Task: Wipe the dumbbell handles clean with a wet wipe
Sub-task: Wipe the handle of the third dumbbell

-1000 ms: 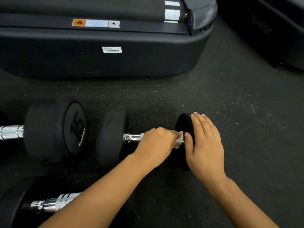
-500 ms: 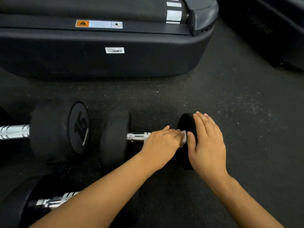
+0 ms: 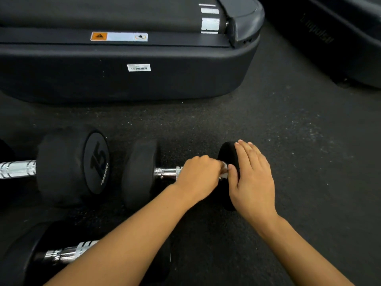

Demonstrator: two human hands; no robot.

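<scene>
left hand (image 3: 199, 175) nearer right weight head (image 3: 226, 155), right hand (image 3: 252, 178) unmoved

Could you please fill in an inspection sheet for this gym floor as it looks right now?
Surface: dark speckled floor, some pale flecks.
Job's things: small dumbbell lying on its side; wet wipe wrapped on its handle near the right-hand weight.
Clutter: dumbbell marked 15 at left; another dumbbell at bottom left, partly hidden by the forearm.
Hands: left hand closed around the wipe and handle; right hand flat on the end weight.
Cables: nothing seen.
Surroundings: treadmill behind; second dark machine at upper right.
</scene>
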